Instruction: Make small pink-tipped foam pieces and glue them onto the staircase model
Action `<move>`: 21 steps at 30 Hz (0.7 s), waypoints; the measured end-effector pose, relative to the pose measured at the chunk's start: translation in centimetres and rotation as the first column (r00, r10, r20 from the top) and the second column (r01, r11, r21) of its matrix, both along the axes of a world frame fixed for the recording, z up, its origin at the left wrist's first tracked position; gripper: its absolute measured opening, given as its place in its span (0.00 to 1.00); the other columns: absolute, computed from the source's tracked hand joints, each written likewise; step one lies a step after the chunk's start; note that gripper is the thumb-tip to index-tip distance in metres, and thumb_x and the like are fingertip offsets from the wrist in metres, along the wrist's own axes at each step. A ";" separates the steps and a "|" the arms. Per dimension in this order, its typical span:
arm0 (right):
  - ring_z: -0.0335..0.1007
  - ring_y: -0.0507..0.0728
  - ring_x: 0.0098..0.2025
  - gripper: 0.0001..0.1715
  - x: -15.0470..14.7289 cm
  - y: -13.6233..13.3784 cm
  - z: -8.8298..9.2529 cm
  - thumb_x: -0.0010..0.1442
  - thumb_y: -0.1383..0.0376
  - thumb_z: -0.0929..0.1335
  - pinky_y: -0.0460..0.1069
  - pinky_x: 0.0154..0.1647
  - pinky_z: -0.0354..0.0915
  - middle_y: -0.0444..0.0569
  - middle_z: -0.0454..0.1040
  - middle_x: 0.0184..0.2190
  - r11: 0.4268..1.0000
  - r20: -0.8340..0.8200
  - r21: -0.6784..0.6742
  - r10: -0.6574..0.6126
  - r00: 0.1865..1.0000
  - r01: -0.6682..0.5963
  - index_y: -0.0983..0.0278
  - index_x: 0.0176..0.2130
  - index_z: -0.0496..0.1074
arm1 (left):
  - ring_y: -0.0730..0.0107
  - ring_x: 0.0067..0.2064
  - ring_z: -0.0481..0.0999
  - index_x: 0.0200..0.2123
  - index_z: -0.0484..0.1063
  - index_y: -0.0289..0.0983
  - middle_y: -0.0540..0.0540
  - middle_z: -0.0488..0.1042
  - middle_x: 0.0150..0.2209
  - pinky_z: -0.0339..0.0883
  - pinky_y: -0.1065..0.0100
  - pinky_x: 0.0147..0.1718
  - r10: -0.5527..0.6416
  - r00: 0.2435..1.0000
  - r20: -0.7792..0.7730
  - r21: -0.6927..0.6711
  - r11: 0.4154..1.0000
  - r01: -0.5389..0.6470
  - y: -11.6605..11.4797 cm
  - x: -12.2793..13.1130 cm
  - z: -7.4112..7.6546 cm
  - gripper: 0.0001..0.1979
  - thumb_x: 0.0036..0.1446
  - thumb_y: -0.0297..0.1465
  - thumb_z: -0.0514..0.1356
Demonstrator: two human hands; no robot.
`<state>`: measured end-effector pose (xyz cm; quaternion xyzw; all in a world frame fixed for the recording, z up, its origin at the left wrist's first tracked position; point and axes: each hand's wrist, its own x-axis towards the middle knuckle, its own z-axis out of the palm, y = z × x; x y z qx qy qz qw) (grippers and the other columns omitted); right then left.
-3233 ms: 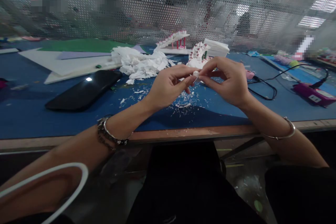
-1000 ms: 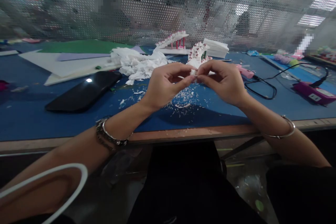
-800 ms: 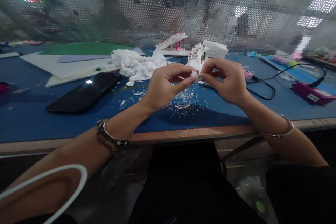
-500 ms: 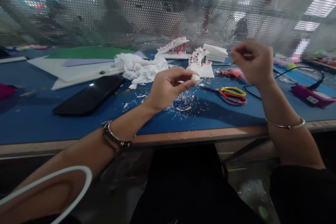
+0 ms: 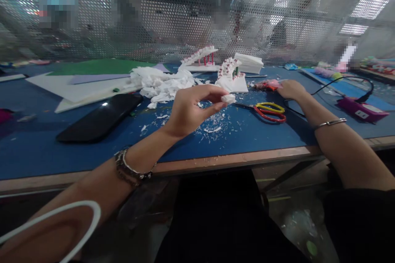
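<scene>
My left hand (image 5: 193,109) is closed in a pinch on a small white piece (image 5: 228,98), held above the scattered shavings. Whether the piece is foam or paper I cannot make out. Stretched forward, my right hand (image 5: 293,89) is at a red and pink object (image 5: 268,85) lying on the table; its fingers are mostly hidden by the back of the hand. Scissors (image 5: 268,110) with one yellow and one red handle loop lie between the two hands. Behind the white piece stands a curved white model (image 5: 233,74) with dark red spots.
A second white model (image 5: 202,57) on red posts stands farther back. Crumpled white scraps (image 5: 163,82) and a black phone-like slab (image 5: 100,118) lie left, beside white and green sheets (image 5: 98,65). At right is a purple box (image 5: 362,109) with a black cable. Perforated metal (image 5: 179,20) closes the back.
My right hand has come down and forward from the air to the red and pink object. The left hand keeps its pinch on the white piece. The view has shifted slightly.
</scene>
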<state>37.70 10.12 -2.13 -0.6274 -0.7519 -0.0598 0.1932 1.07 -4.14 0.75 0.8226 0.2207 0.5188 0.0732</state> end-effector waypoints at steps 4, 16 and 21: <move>0.62 0.49 0.31 0.10 -0.2 -0.3 0.3 0.57 0.61 0.65 0.48 0.37 0.60 0.47 0.69 0.29 0.978 -0.108 0.192 -0.059 0.992 0.079 0.66 0.30 0.64 | 0.69 0.35 0.77 0.37 0.72 0.43 0.49 0.77 0.34 0.72 0.67 0.34 0.120 0.988 -0.100 0.264 0.960 -0.090 -0.1 -0.3 0.3 0.08 0.52 0.31 0.60; 0.63 0.57 0.37 0.24 -8.4 -8.3 5.2 0.55 0.52 0.64 0.51 0.37 0.59 0.54 0.69 0.38 0.763 -0.065 0.636 0.204 0.977 -0.117 0.63 0.46 0.59 | 0.68 0.31 0.76 0.36 0.73 0.41 0.48 0.77 0.31 0.69 0.67 0.31 0.265 0.962 -0.068 0.187 0.950 -0.248 0.1 -0.4 0.6 0.07 0.53 0.33 0.58; 0.65 0.61 0.43 0.32 -9.6 -9.8 4.8 0.54 0.51 0.64 0.56 0.42 0.62 0.54 0.67 0.44 0.714 0.037 0.652 0.309 0.950 -0.257 0.61 0.53 0.54 | 0.70 0.29 0.76 0.35 0.73 0.41 0.48 0.77 0.30 0.69 0.68 0.30 0.299 0.954 -0.037 0.199 0.937 -0.286 0.1 -0.3 0.6 0.06 0.52 0.33 0.59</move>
